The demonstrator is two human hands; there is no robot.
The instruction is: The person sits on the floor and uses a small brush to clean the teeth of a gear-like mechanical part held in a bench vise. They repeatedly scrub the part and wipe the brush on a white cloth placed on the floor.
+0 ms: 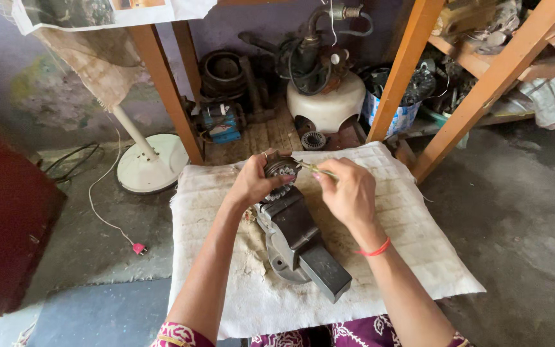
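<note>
Looking down from my head camera, I see my left hand wrapped around a small round stator, fingers closed on its rim so it stays put at the top of the bench vise. I can't tell whether the vise is actually gripping the part or whether it only rests against it. My right hand is pinched shut on a thin yellowish tool, and its tip touches the stator's top edge, just beside my left fingertips. The vise lies on a stained white cloth spread over the grey floor, and both my forearms come in from the bottom of the frame toward it. As for progress, I judge the work to be somewhere in the middle: the part is held steady and the tool is on it, but the slots look only partly dealt with, and they are too small to read clearly. Beyond the cloth stand a white fan base, a white pump with a dark motor on top, orange wooden shelf legs, and a loose white cable ending in a red plug.
</note>
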